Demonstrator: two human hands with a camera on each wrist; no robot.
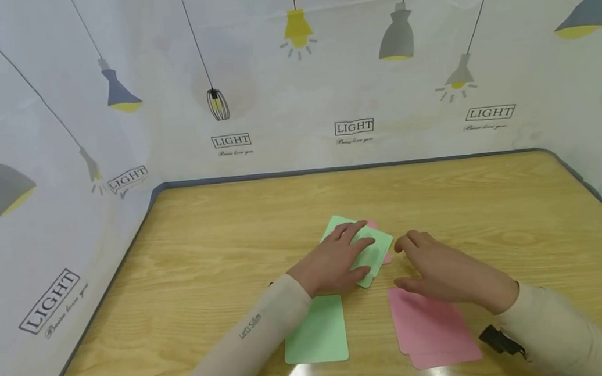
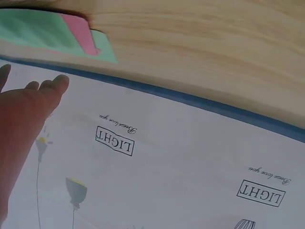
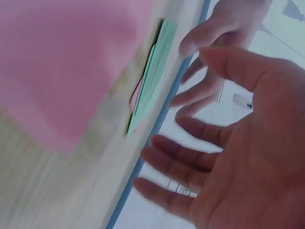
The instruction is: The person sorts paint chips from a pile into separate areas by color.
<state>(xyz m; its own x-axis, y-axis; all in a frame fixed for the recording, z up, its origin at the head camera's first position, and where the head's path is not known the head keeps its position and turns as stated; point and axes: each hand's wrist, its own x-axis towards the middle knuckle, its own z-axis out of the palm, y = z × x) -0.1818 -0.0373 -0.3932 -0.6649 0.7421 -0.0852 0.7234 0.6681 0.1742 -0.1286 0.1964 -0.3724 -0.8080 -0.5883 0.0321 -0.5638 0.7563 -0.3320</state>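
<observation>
A: Mid-sort, I judge. My left hand (image 1: 337,262) lies flat, fingers straight, on the green card (image 1: 371,253) at the table (image 1: 205,247) centre.

B: Right hand (image 1: 438,269)?

A: Spread loosely, holding nothing, over the pink pile (image 1: 431,330). Card's long axis slants far-left to near-right. Next needs sliding it towards the green pile (image 1: 318,332).
</observation>
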